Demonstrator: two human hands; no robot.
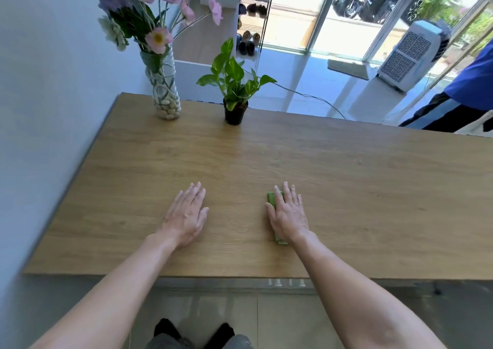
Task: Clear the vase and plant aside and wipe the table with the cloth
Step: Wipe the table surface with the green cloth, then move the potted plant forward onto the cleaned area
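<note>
On table (pixel 346 177), near edge: right hand (pixel 289 212) flat, fingers together, pressing folded green cloth (pixel 272 198); left hand (pixel 186 213) flat, empty. Far edge: vase (pixel 165 95), potted plant (pixel 234 92), standing apart. Advice: lift each by base, upright.

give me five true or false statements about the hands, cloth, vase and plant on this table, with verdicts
1. The right hand lies flat on the green cloth. True.
2. The left hand holds the vase. False: it rests flat on the bare table, far from the vase.
3. The plant stands to the right of the vase. True.
4. The vase lies tipped on its side. False: it stands upright, with pebbles in the bottom.
5. The plant sits by the near edge. False: it stands at the far edge.
</note>
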